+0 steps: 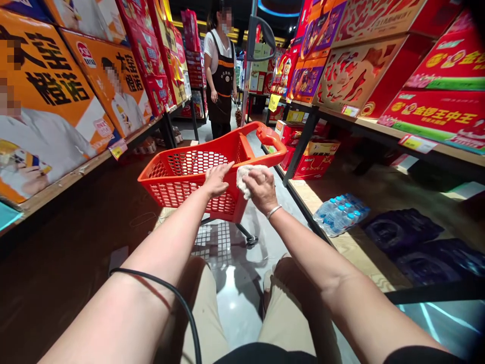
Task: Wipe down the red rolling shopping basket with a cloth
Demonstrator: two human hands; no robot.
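Observation:
A red plastic shopping cart (182, 189) with perforated sides stands across the aisle in front of me. My left hand (217, 180) grips the top rim of its near side, fingers over the edge and thumb on the outside. Close by on the right, my right hand (262, 188) is closed around a crumpled whitish cloth (242, 181), pressed against the cart's side below the handle (272, 136). Part of the cloth is hidden under the fingers. One caster wheel (251, 239) shows beneath the basket.
Shelves with orange drink cartons (41, 76) line the left; red gift boxes (443, 114) stand on the right. Shrink-wrapped water bottles (341, 215) lie on the low right shelf. A person in a dark apron (222, 76) stands beyond the cart. A black cable (182, 301) crosses my left forearm.

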